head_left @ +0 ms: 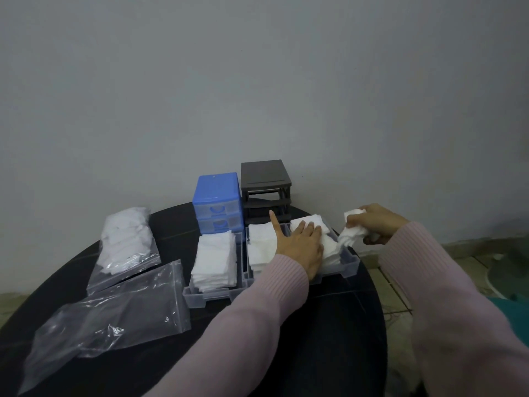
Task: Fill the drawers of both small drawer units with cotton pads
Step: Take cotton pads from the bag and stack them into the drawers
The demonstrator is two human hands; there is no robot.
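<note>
Three clear drawers lie pulled out on the round black table (315,353), each holding stacked white cotton pads: a left drawer (211,293), a middle drawer (248,275) and a right drawer (349,265). My left hand (300,245) lies flat with straight fingers, pressing down on the pads in the right drawer. My right hand (375,222) grips a bunch of cotton pads (350,233) just right of that drawer. Behind stand the blue drawer unit (216,193), with two drawers in it, and the dark grey unit (264,179), its slots empty.
A clear bag with cotton pads (126,242) lies at the table's left. A flat, empty-looking clear bag (108,319) lies in front of it. A grey wall rises right behind the units. Tiled floor shows beyond the table's right edge.
</note>
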